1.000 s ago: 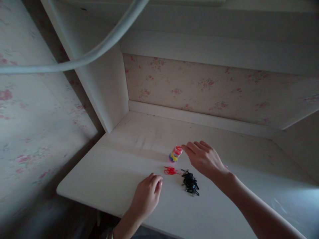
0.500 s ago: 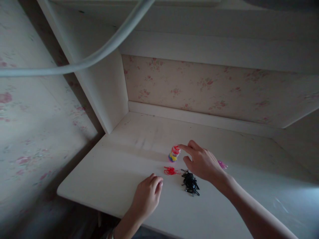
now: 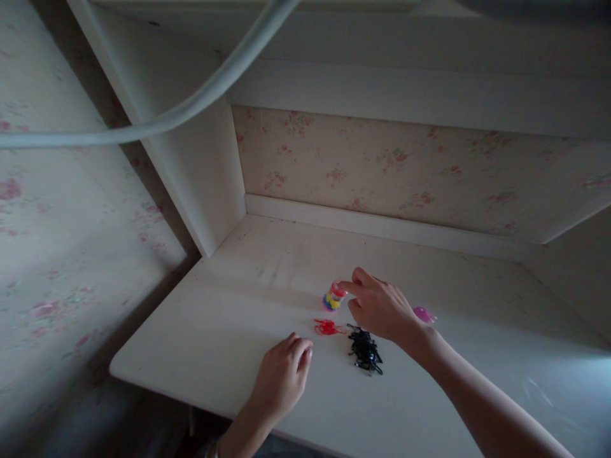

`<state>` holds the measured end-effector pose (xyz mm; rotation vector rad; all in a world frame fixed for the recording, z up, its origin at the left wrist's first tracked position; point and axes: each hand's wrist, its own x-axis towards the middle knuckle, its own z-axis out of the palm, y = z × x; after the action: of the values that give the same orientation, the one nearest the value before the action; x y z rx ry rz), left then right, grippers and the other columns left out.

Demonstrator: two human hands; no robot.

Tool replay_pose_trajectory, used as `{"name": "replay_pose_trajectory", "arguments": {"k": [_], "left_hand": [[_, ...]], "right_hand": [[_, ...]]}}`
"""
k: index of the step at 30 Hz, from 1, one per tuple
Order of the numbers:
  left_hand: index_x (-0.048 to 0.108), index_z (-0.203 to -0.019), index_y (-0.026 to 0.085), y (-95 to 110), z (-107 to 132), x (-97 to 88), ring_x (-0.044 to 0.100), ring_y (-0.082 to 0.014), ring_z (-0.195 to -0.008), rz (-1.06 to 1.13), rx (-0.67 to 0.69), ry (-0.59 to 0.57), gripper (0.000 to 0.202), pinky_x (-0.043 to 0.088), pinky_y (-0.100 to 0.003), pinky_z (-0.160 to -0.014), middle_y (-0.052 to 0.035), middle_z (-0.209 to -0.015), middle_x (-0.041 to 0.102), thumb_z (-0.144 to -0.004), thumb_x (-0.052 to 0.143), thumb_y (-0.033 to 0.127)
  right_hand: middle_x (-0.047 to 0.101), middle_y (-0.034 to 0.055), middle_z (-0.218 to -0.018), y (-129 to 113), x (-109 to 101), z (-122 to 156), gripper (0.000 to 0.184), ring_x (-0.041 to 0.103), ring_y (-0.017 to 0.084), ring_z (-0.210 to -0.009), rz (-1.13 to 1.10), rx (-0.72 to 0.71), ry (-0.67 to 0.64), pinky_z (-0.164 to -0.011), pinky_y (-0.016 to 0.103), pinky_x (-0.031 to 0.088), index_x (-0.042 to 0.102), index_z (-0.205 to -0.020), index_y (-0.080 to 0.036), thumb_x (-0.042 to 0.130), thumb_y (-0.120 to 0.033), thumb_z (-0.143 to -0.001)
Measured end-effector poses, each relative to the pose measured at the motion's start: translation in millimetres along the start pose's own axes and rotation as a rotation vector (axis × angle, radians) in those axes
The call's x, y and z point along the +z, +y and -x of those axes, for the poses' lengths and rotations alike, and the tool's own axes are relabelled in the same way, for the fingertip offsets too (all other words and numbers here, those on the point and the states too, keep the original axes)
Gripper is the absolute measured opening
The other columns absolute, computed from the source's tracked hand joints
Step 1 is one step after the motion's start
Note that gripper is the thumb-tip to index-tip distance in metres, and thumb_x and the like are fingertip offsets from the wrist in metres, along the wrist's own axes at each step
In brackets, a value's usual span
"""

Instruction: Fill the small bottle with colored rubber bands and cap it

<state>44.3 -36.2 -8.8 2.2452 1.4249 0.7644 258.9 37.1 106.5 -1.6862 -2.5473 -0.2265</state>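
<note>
A small clear jar stands upright on the white desk, holding layers of blue, yellow and red bands. My right hand reaches over from the right, its index finger stretched out to the jar's mouth and the other fingers bent. Nothing shows in its grasp. In front of the jar lies a small heap of red rubber bands. A pile of black rubber bands sits just below my right hand. My left hand rests on the desk near the front edge, fingers curled closed, with nothing visible in it.
A pink object, partly hidden by my right forearm, lies on the desk. A white cable curves across the upper left. White side panel and floral wallpaper bound the desk.
My right index finger has gone lower at the jar's mouth, and the red bands that stuck up there now sit lower. My left hand has stayed in place.
</note>
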Motion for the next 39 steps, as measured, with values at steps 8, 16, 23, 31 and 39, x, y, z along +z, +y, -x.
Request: {"name": "replay_pose_trajectory", "arguments": {"k": [8,16,23,31,39], "left_hand": [[0.061,-0.094,0.022,-0.6,0.5,0.9,0.062,-0.0162,-0.077,0.009,0.0,0.013,0.019,0.048,-0.027,-0.073,-0.0037,-0.085,0.063,-0.091,0.043,0.016],[0.06,-0.092,0.022,1.1,-2.7,1.5,0.062,-0.0163,-0.077,-0.028,-0.04,-0.015,0.019,0.048,-0.026,-0.072,-0.0033,-0.086,0.064,-0.091,0.043,0.015],[0.058,-0.108,0.024,9.0,-21.7,-0.6,0.064,-0.0168,-0.083,-0.144,-0.09,-0.098,0.021,0.048,-0.026,-0.074,-0.0038,-0.1,0.065,-0.089,0.05,0.019],[0.063,-0.091,0.025,7.6,-46.7,0.2,0.064,-0.0145,-0.077,-0.249,-0.01,-0.171,0.014,0.043,-0.022,-0.066,-0.0007,-0.09,0.063,-0.091,0.049,0.02],[0.06,-0.088,0.021,0.7,-56.1,-0.6,0.062,-0.013,-0.072,-0.26,0.059,-0.215,0.017,0.041,-0.022,-0.061,-0.001,-0.091,0.06,-0.093,0.045,0.016]], "right_hand": [[0.056,-0.0006,-0.095,6.1,-1.8,-1.7,0.041,0.055,0.009,-0.067,-0.139,0.033,0.085,-0.059,0.022,0.035,0.066,-0.108,-0.034,0.046,-0.013,-0.079],[0.059,-0.0002,-0.09,6.2,-3.3,19.6,0.038,0.056,0.009,-0.065,-0.338,0.127,0.241,-0.066,0.022,0.043,0.068,-0.109,-0.028,0.046,-0.013,-0.082],[0.062,0.0028,-0.084,-20.1,33.0,69.4,0.027,0.057,0.011,-0.061,-0.587,0.22,0.224,-0.059,0.021,0.045,0.07,-0.097,-0.023,0.043,-0.023,-0.091],[0.062,0.0029,-0.071,-63.6,75.4,136.0,0.025,0.058,0.012,-0.056,-0.887,0.324,0.308,-0.053,0.018,0.046,0.07,-0.092,-0.022,0.046,-0.03,-0.093],[0.061,0.0028,-0.067,-62.7,90.1,150.0,0.023,0.056,0.012,-0.052,-0.935,0.37,0.386,-0.049,0.018,0.045,0.07,-0.094,-0.022,0.049,-0.03,-0.092]]}}
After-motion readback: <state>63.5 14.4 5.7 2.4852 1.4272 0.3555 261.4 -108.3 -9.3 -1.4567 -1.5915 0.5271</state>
